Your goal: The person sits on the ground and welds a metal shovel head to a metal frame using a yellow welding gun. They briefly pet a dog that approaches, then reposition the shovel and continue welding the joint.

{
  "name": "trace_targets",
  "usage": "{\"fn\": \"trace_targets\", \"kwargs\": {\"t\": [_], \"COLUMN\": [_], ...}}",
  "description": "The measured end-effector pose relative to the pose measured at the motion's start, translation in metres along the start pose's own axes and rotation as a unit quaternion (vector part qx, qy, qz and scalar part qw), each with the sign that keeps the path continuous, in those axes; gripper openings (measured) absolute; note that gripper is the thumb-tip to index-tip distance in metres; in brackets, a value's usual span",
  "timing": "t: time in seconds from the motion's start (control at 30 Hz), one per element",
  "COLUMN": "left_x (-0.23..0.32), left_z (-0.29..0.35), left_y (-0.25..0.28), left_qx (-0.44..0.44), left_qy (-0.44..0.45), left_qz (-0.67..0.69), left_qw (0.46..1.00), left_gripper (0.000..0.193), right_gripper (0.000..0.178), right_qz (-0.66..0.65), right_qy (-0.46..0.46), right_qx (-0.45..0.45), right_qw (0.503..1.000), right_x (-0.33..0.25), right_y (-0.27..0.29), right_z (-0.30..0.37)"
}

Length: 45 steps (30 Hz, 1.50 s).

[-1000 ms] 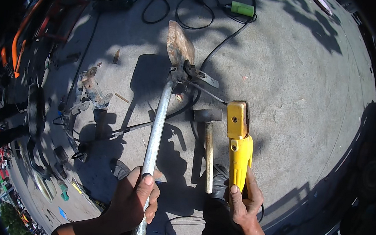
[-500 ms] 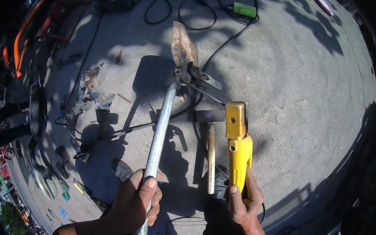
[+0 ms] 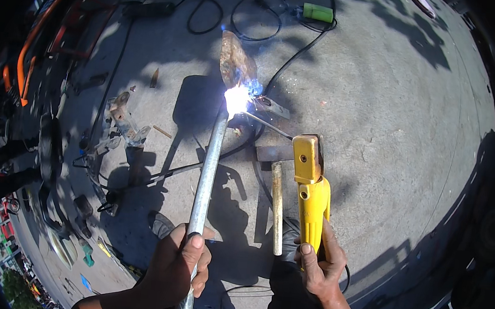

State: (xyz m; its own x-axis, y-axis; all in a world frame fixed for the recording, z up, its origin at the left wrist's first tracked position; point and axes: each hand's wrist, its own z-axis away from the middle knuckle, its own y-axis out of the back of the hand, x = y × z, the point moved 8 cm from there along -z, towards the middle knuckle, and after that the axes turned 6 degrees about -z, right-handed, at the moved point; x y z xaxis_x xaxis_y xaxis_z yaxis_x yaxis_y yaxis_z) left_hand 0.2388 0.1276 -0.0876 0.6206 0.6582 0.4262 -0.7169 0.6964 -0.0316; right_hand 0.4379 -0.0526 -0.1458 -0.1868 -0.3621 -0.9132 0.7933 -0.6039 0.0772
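My left hand (image 3: 182,260) is wrapped round a grey metal pipe (image 3: 207,180) that points away from me. At its far end sits a rusty metal blade (image 3: 235,62), with a small flat metal piece (image 3: 275,107) beside the joint. In my right hand (image 3: 321,264) is a yellow welding electrode holder (image 3: 312,189). A thin welding rod (image 3: 270,125) runs from its head to the joint. Bright white-blue arc light (image 3: 238,99) with sparks and a little smoke covers the rod's tip and the joint, hiding both.
A hammer (image 3: 277,210) stands between the pipe and the holder, near my shoe. Black cable (image 3: 297,59) winds across the concrete, next to a green cylinder (image 3: 318,13). Rusty metal brackets (image 3: 124,117) lie at left. An orange metal frame (image 3: 31,59) is at the far left.
A bright arc with sparks has appeared where the rod meets the joint. The pipe's far end and the holder have shifted slightly left. Both hands keep their grips.
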Motion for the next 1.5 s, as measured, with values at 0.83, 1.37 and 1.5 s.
{"fn": "trace_targets", "kwargs": {"t": [0.83, 1.37, 1.5], "left_x": [0.002, 0.0, 0.0], "left_z": [0.002, 0.003, 0.003], "left_y": [0.003, 0.003, 0.004], "left_qx": [0.01, 0.005, 0.002], "left_qy": [0.009, 0.013, 0.014], "left_qz": [-0.021, -0.018, -0.012], "left_qw": [1.0, 1.0, 1.0], "left_gripper": [0.051, 0.046, 0.046], "right_gripper": [0.062, 0.06, 0.062], "right_qz": [-0.006, -0.019, -0.033], "right_qy": [-0.036, 0.003, -0.002], "right_qx": [0.027, 0.007, 0.007], "right_qw": [0.999, 1.0, 0.999], "right_x": [0.001, 0.008, 0.009], "right_y": [0.007, -0.002, -0.003], "right_z": [0.006, 0.001, 0.001]}}
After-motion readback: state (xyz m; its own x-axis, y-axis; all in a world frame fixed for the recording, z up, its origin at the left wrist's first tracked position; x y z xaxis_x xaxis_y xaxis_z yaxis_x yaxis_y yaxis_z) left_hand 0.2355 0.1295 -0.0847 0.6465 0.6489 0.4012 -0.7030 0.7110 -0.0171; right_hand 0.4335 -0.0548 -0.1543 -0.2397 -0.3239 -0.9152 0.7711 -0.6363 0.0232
